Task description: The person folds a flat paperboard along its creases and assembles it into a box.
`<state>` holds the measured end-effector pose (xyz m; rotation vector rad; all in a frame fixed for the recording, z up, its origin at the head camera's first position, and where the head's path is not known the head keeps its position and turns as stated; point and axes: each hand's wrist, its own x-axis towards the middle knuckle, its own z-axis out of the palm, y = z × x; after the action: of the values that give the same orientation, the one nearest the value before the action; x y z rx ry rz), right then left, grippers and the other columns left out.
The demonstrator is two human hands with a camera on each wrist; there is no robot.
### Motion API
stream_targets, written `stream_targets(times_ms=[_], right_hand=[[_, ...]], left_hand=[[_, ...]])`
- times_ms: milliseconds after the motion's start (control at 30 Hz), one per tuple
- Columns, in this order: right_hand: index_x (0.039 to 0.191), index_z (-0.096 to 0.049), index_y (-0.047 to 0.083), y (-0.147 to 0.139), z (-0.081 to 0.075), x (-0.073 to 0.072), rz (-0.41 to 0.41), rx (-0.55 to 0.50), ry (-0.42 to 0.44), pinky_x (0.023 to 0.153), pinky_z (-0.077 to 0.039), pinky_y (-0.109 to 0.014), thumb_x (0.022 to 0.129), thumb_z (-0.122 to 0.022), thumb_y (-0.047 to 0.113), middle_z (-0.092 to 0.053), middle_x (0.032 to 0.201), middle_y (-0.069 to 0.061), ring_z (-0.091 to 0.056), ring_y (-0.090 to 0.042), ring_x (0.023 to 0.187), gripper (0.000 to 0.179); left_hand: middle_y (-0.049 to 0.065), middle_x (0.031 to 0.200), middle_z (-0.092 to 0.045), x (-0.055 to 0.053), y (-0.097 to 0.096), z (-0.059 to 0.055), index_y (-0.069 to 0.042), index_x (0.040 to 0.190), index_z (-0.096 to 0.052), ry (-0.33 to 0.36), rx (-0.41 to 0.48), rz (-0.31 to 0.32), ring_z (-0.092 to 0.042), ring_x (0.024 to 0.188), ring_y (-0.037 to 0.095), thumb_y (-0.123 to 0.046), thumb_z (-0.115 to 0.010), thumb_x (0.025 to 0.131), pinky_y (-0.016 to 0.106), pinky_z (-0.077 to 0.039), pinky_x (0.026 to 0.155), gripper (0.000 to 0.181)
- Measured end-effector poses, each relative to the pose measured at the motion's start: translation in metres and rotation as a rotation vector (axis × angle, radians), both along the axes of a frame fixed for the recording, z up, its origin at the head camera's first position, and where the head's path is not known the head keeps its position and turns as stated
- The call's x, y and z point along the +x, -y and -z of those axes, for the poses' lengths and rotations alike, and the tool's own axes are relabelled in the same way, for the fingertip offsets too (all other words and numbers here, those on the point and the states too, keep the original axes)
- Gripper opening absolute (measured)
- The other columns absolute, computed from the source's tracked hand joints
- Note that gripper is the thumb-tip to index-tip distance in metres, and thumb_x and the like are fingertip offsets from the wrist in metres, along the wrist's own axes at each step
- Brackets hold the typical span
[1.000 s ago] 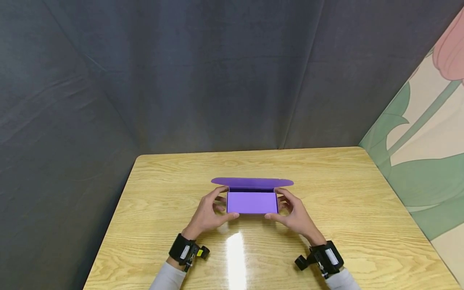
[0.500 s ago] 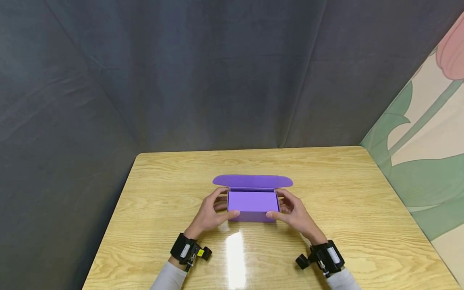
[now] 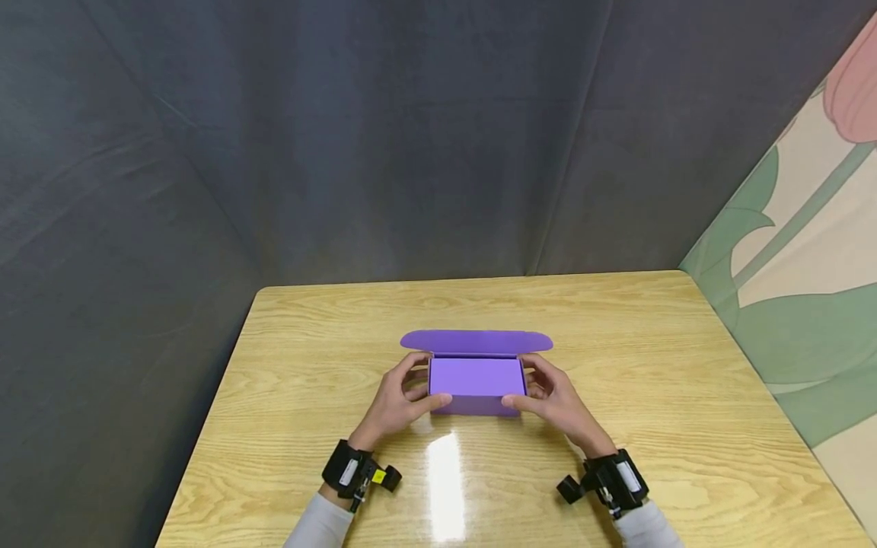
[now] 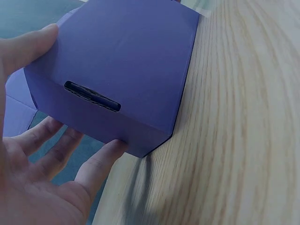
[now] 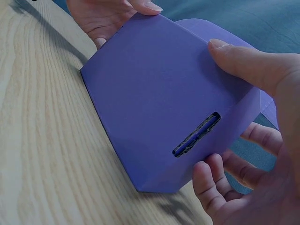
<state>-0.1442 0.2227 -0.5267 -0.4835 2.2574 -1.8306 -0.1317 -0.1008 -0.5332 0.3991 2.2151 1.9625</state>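
Between both hands is a purple cardboard box (image 3: 477, 377), its lid flap (image 3: 476, 342) standing up along the far side. My left hand (image 3: 400, 396) grips the box's left end, thumb on the front face and fingers along the side. The right hand (image 3: 552, 397) holds the right end the same way. In the left wrist view a slot (image 4: 92, 96) shows at the edge of the box (image 4: 126, 61); the right wrist view has a like slot (image 5: 196, 134) on the box (image 5: 154, 93). A lower edge of the box is at or very near the tabletop. What the box contains is hidden.
The box is over the middle of a light wooden table (image 3: 308, 358). Dark cloth (image 3: 411, 152) hangs behind the table and on the left. A flower-patterned cloth (image 3: 822, 327) is at the right. Each wrist wears a black camera mount (image 3: 348, 469).
A second ago mostly the top of the box showed; it has tilted so its front face now shows below the top, and the lid flap looks a little taller. Both hands keep their hold.
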Motion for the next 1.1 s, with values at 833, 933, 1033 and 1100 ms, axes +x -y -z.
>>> stream_targets(times_ms=[833, 933, 1033, 1100], right_hand=[[0.139, -0.061, 0.005, 0.0004, 0.0009, -0.0020, 0.016, -0.019, 0.044, 0.078, -0.055, -0.023, 0.086, -0.088, 0.007, -0.064, 0.115, -0.016, -0.061, -0.021, 0.094, 0.060], [0.138, -0.061, 0.004, -0.0001, 0.0012, -0.0025, 0.019, -0.023, 0.049, 0.077, -0.055, -0.022, 0.086, -0.089, 0.006, -0.063, 0.113, -0.017, -0.061, -0.020, 0.093, 0.059], [0.138, -0.061, 0.003, 0.0001, 0.0017, -0.0026, 0.021, -0.037, 0.058, 0.078, -0.056, -0.023, 0.085, -0.089, 0.005, -0.064, 0.113, -0.016, -0.063, -0.019, 0.092, 0.060], [0.138, -0.061, 0.003, 0.0003, 0.0016, -0.0026, 0.026, -0.040, 0.066, 0.078, -0.057, -0.023, 0.085, -0.089, 0.005, -0.065, 0.112, -0.016, -0.064, -0.018, 0.092, 0.060]], left_hand=[[0.017, 0.145, -0.058, -0.0002, 0.0004, -0.0025, -0.015, 0.147, -0.056, -0.002, -0.017, 0.002, -0.060, 0.134, 0.040, -0.019, -0.086, 0.090, 0.047, -0.057, 0.109, 0.065], [0.016, 0.146, -0.058, -0.0012, 0.0002, -0.0023, -0.016, 0.148, -0.056, -0.002, -0.019, 0.009, -0.059, 0.135, 0.039, -0.020, -0.086, 0.090, 0.046, -0.057, 0.109, 0.065], [0.015, 0.145, -0.058, -0.0018, -0.0002, -0.0028, -0.017, 0.149, -0.056, 0.006, -0.023, 0.012, -0.059, 0.135, 0.039, -0.022, -0.087, 0.090, 0.043, -0.057, 0.108, 0.067], [0.015, 0.144, -0.058, -0.0019, -0.0005, -0.0031, -0.018, 0.148, -0.056, 0.006, -0.025, 0.014, -0.059, 0.135, 0.038, -0.021, -0.087, 0.089, 0.040, -0.057, 0.107, 0.067]])
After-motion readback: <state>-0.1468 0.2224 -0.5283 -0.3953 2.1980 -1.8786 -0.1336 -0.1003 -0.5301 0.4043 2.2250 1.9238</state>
